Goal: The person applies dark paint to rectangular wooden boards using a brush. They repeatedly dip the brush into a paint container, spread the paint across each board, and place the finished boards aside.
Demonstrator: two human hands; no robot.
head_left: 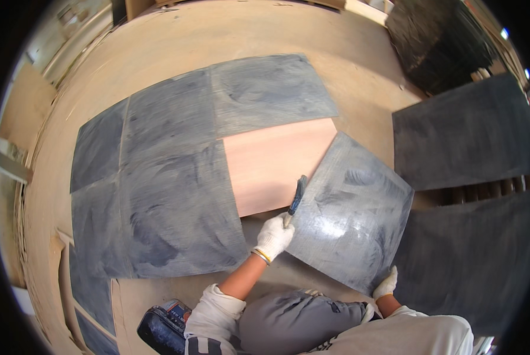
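Observation:
My left hand (274, 235), in a white glove, grips a small dark-handled tool (296, 197) that points up at the left edge of a loose dark grey sheet (353, 213). My right hand (387, 284), also gloved, holds that sheet's lower right corner. The sheet lies tilted beside a bare pinkish wood panel (274, 165). Several dark grey sheets (176, 171) are laid edge to edge around the bare patch, to its left and above it.
A large plywood board (229, 29) lies under everything. More dark sheets lie at the right (463, 133) and a dark stack (439, 38) sits at the top right. A black and red power tool (164, 324) rests by my left knee.

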